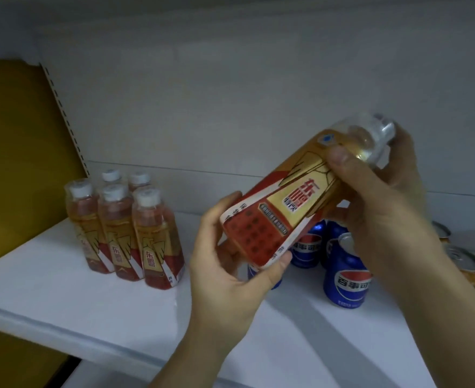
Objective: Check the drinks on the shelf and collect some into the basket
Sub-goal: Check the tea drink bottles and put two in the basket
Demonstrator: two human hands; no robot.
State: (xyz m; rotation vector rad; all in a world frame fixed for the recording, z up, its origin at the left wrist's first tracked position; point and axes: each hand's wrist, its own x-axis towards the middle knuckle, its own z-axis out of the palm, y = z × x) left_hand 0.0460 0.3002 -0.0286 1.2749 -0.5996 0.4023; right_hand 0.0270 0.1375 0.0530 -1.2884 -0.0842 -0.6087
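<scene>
Item 1, nearest: my left hand (230, 264), fingers curled round the base of the held bottle (295, 203); grasping, not released

Item 2: my right hand (381, 203), thumb across the shoulder of the same bottle and fingers wrapped behind its neck and clear cap. The bottle lies tilted, cap up and to the right, held in the air above the shelf (63, 298) with its label turned towards me

Step in hand, as I judge it: checking; I am reading this drink before deciding on it. The next move calls for carrying it down to the basket (no basket is in view, so I must first find it) or standing it back upright on the shelf

Label, held bottle: gold and red, large red characters 东鹏 on a gold panel; the smaller print is too blurred to read

Item 3: blue cans (345, 278) just behind my hands, Pepsi globe, characters 百事可 legible, standing on the shelf

Item 4: orange cans (465, 264) at the right edge, writing unreadable

Item 5, farther left: six matching bottles (124, 228), white caps, upright in a cluster, 东鹏 readable on the front ones
</scene>
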